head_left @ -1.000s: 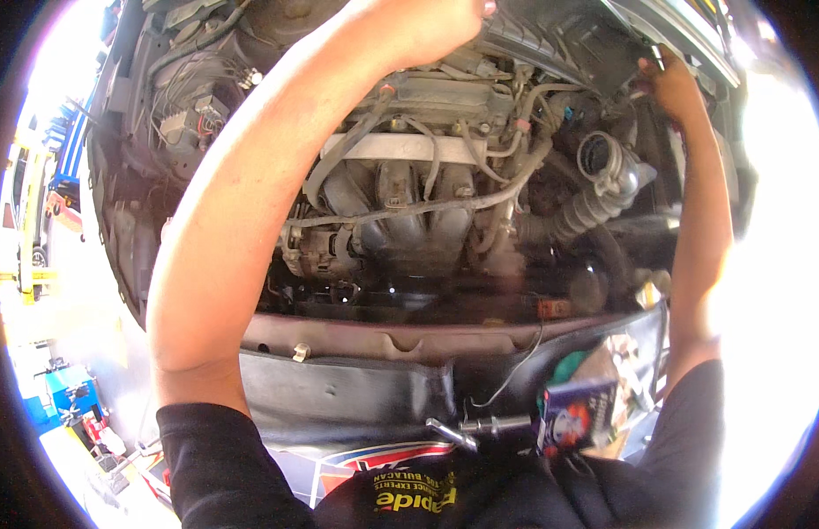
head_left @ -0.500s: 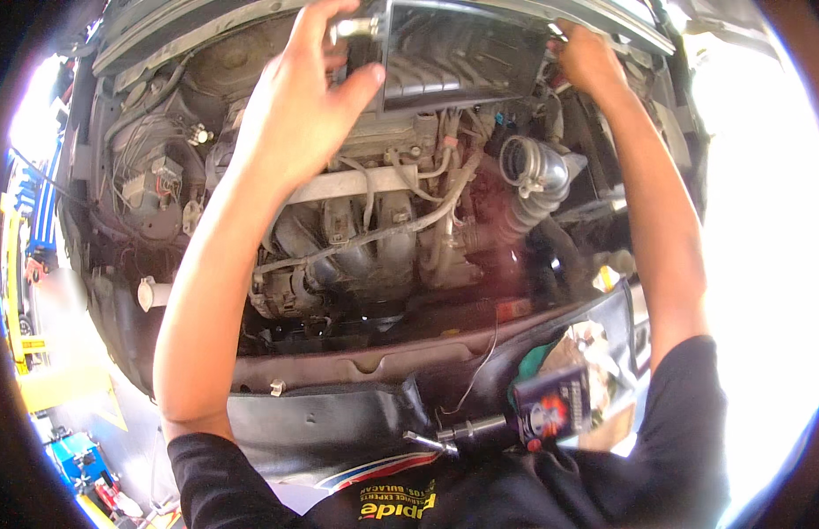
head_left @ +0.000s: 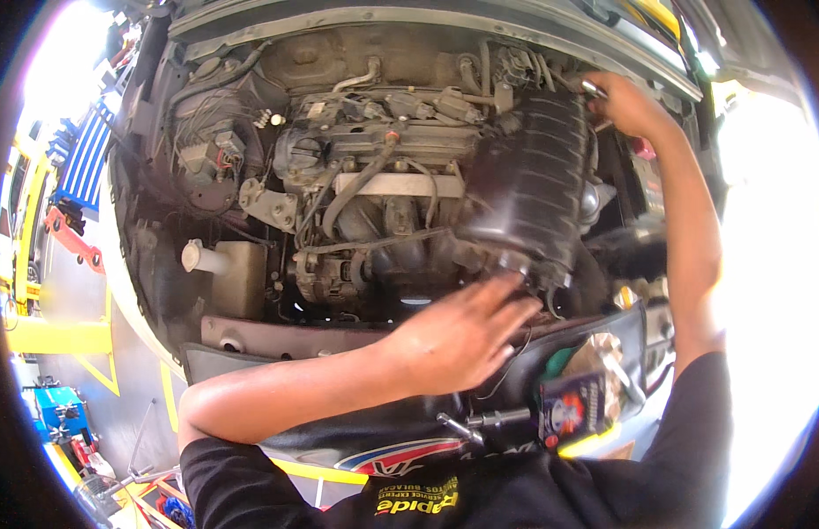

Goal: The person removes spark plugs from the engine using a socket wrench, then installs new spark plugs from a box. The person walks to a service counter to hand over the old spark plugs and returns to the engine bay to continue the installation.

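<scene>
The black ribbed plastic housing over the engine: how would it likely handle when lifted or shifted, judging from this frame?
The black ribbed housing looks like a hollow moulded shell, so probably stiff and light for its bulk. The left hand supports its lower end and the right hand its upper corner, which suggests it is awkward and apt to tilt. Its dusty matte ribs probably grip well.

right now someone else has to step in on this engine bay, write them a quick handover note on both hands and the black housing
Left hand: open, fingertips against the lower front edge of the black ribbed air housing, steadying it; not gripping.
Right hand: at the housing's upper rear corner by the firewall; whether it grips anything cannot be told.
Housing: lying over the right side of the engine, tilted; whether it is fastened cannot be seen.
Nearby: a ratchet wrench and a small printed box lie on the black fender cover at the front.
Done: housing is over the engine.
Left: probably settle it and check its fixings.
</scene>
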Available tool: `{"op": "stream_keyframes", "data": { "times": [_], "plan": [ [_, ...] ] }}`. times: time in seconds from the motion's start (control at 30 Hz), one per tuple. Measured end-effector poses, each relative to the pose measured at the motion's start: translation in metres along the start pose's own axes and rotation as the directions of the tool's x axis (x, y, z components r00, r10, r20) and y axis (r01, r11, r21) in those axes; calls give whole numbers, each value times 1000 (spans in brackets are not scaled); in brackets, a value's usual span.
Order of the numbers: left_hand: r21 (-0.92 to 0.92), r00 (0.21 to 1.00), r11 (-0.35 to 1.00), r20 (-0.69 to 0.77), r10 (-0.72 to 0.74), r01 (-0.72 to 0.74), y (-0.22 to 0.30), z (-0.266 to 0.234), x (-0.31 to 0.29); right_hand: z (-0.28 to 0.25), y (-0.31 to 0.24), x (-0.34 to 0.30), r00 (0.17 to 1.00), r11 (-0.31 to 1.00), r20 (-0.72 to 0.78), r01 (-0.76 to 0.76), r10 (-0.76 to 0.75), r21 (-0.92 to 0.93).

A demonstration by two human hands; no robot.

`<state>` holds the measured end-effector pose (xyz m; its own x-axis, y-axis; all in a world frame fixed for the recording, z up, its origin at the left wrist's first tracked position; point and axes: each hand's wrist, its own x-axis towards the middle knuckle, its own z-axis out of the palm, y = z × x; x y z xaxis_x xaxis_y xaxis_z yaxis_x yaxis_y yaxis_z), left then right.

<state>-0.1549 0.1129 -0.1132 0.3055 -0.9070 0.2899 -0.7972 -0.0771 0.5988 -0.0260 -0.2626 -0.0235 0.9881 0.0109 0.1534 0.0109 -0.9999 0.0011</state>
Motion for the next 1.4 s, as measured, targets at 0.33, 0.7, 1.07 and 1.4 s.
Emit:
{"op": "stream_keyframes", "data": {
  "times": [0.33,0.7,1.07,1.4],
  "plan": [
    [-137,986,989,165,-36,59,13,7,12,-2,34,-7,991,998,128,-37,29,60],
    [-266,802,809,-167,-574,524,56,-119,-88,-176,-62,-252,999,991,-9,-42,44,129],
    [-234,625,665,-227,-747,709,146,-26,-170,-62,-70,-502,819,318,457,-561,347,764],
    [480,814,688,-107,-570,545,137,7,-197,-73,-128,-491,910,589,341,-414,237,694]
  ]
}}
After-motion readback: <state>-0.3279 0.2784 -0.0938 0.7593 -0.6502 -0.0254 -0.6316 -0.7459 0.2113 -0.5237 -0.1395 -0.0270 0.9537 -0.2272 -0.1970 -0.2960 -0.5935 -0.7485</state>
